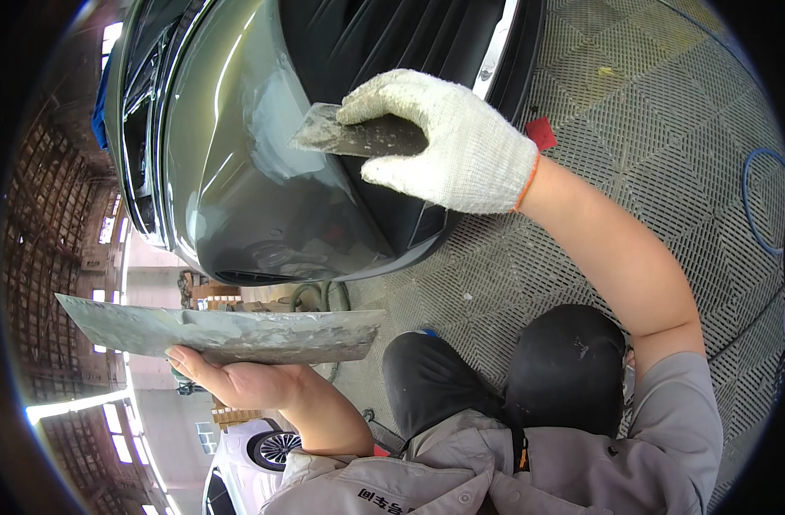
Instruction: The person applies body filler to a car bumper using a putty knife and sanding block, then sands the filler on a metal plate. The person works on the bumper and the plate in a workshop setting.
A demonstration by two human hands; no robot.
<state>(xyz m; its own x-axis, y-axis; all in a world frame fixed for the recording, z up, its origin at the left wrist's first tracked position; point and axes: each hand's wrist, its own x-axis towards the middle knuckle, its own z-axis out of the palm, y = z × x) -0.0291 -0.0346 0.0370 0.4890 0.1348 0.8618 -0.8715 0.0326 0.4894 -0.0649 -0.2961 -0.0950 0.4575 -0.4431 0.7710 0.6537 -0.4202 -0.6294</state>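
My right hand, in a white knitted glove with an orange cuff edge, grips a flat, putty-stained spreader between thumb and fingers. The spreader's edge is at a light grey patch of filler on the dark grey-green car bumper; whether it touches cannot be made out. Lower left, my bare left hand holds a wide, thin putty board from below, its thumb at the near edge and its other fingers mostly hidden. Greyish filler smears cover the board's face.
Black ribbed grille trim lies beyond the spreader. Grey grated floor tiles spread to the right, with a red scrap near the bumper and a blue hose at the far right. A white car stands at lower left.
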